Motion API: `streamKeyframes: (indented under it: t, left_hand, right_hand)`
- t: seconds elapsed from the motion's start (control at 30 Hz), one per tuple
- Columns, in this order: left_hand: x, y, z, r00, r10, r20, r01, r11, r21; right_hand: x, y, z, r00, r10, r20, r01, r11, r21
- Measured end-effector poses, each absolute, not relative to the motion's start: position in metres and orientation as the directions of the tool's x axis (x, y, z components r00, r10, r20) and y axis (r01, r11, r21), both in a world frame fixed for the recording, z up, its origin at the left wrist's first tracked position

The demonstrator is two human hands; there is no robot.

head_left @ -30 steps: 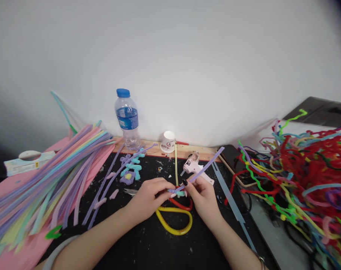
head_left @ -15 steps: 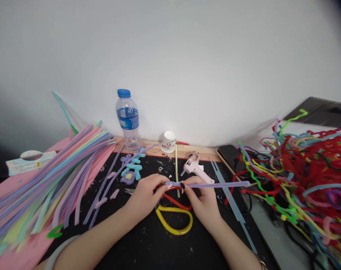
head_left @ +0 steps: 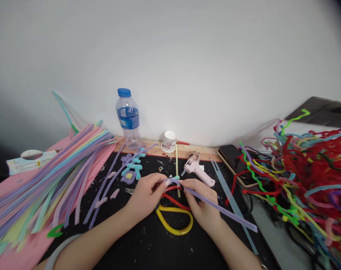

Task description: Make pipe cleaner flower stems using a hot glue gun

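A plain pale wall (head_left: 170, 67) backs the scene, and below it the dark, speckled worktop (head_left: 136, 243) ends in a bare wooden strip (head_left: 152, 149). At the dial's centre, the left hand (head_left: 146, 192) has its grip pinching one end of a purple fuzzy stem (head_left: 232, 215), while the right hand (head_left: 205, 213) pinches the same stem just beside it; holding so close together probably keeps the short stretch between them under fine control. The free length runs across the right hand toward 4 o'clock, seemingly left loose because only the end is being handled. A small teal piece (head_left: 175, 177) shows by the right fingertips; whether it is joined to the stem I cannot tell. At 6 o'clock lie the yellow and red handle loops of a tool (head_left: 176, 233), perhaps put there for quick reach. A pink glue gun (head_left: 200, 173) rests at 2, nozzle pointing back inward, likewise handy. Toward 10, a shaped teal-and-purple piece (head_left: 134, 167) lies beside loose purple strips (head_left: 103, 180), apparently set aside from the hands. Straight pastel stems (head_left: 75, 161) spread at 9, probably fanned for easy picking, whereas a bright tangle (head_left: 316, 168) fills 3 o'clock. Bottle (head_left: 128, 118) and paper cup (head_left: 168, 142) stand along the far edge at 11 and 12, likely to spare working room
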State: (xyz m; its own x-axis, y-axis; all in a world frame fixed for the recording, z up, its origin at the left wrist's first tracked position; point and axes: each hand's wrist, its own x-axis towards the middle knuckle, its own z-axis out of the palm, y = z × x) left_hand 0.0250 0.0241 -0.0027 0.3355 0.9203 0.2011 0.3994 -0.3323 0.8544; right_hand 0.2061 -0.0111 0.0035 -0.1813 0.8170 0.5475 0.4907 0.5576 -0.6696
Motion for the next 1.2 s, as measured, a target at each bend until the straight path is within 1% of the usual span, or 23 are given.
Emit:
streamKeyframes:
  t: [0.2, 0.4, 0.5, 0.63, 0.87, 0.97, 1.07, 1.13, 1.2]
  left_hand:
    - [0.0258, 0.0224, -0.0007, 0.307, 0.948, 0.090, 0.236, -0.168, 0.957]
    - [0.0265, 0.0207, -0.0014, 0.315, 0.949, -0.030, 0.090, 0.002, 0.996]
    - [0.0269, 0.0212, -0.0016, 0.314, 0.948, -0.055, 0.032, 0.048, 0.998]
    - [0.0277, 0.0220, -0.0035, 0.349, 0.933, -0.090, -0.105, 0.134, 0.985]
    - [0.0280, 0.0226, -0.0053, 0.475, 0.870, -0.134, -0.314, 0.310, 0.898]
    - [0.0279, 0.0229, -0.0034, 0.528, 0.839, -0.136, -0.353, 0.362, 0.863]
    - [0.0276, 0.0232, -0.0024, 0.559, 0.818, -0.137, -0.353, 0.384, 0.853]
    - [0.0272, 0.0236, -0.0030, 0.559, 0.818, -0.136, -0.339, 0.375, 0.863]
    - [0.0267, 0.0243, -0.0045, 0.537, 0.835, -0.121, -0.306, 0.327, 0.894]
  right_hand:
    - [0.2037, -0.0118, 0.0018, -0.184, 0.797, 0.576, 0.485, 0.583, -0.652]
    - [0.2023, -0.0118, 0.0022, -0.195, 0.776, 0.600, 0.483, 0.608, -0.630]
    - [0.2015, -0.0120, 0.0038, -0.216, 0.790, 0.574, 0.479, 0.598, -0.643]
    - [0.2009, -0.0116, 0.0038, -0.216, 0.840, 0.498, 0.505, 0.533, -0.679]
    - [0.2029, -0.0105, -0.0003, -0.203, 0.899, 0.388, 0.503, 0.436, -0.746]
    - [0.2037, -0.0103, -0.0013, -0.202, 0.907, 0.370, 0.483, 0.421, -0.768]
    - [0.2035, -0.0097, -0.0008, -0.210, 0.912, 0.353, 0.467, 0.411, -0.783]
    - [0.2033, -0.0091, -0.0001, -0.211, 0.915, 0.345, 0.462, 0.404, -0.790]
    - [0.2034, -0.0087, 0.0003, -0.188, 0.922, 0.338, 0.462, 0.387, -0.798]
